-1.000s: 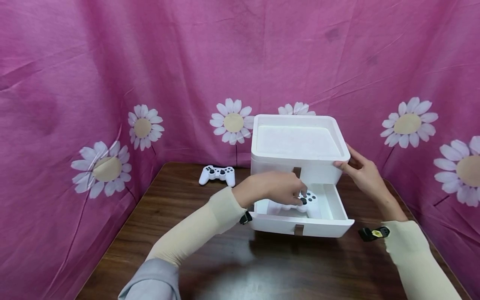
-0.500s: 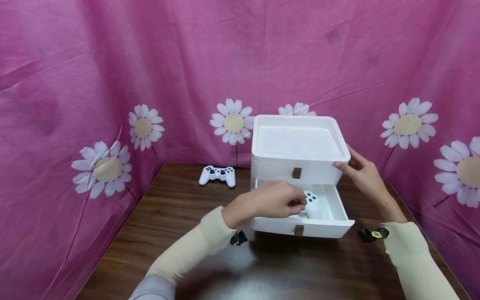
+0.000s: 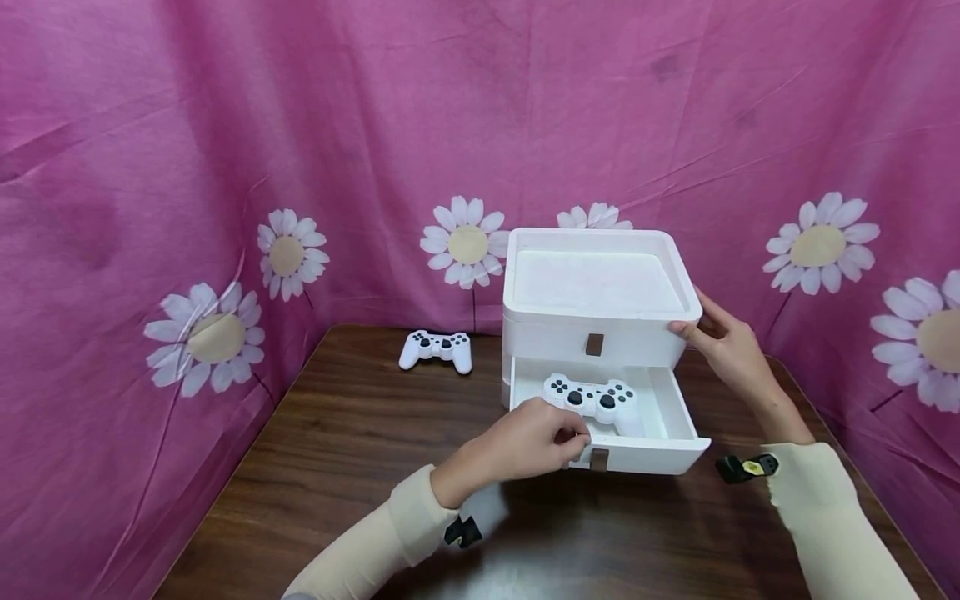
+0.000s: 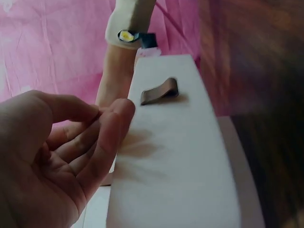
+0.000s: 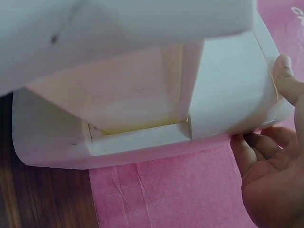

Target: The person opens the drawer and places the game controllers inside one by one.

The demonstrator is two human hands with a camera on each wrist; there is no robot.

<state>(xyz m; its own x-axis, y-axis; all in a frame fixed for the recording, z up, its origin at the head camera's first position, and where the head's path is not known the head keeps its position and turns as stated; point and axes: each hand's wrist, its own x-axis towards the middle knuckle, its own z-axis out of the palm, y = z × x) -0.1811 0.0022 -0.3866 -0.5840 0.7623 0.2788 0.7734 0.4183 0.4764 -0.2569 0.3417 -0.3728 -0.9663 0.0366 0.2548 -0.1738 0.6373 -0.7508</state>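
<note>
A white two-drawer storage box point(image 3: 555, 342) stands at the right, its lower drawer point(image 3: 652, 458) pulled out. Inside that drawer lies a white game controller point(image 3: 621, 408) with black thumbsticks. My left hand point(image 3: 517, 442) is over the drawer's front rim, left of the brown pull tab point(image 3: 599, 459). In the left wrist view, its loosely curled fingers point(image 4: 107, 137) have nothing between them and overlap the drawer front's edge. My right hand point(image 3: 731, 358) grips the box's right side near the top, thumb at the front corner. The right wrist view shows its fingers point(image 5: 244, 154) against the box's side wall.
A second white controller point(image 3: 437, 351) lies on the dark wooden table point(image 3: 337, 425), left of the box. The box has a shallow tray top point(image 3: 596, 283), and its upper drawer is closed. A pink flowered curtain point(image 3: 360, 167) hangs behind and along both sides.
My left hand has withdrawn from the controller in the drawer, moving left and toward me to the front rim. The controller stays inside. My right hand keeps its hold on the box.
</note>
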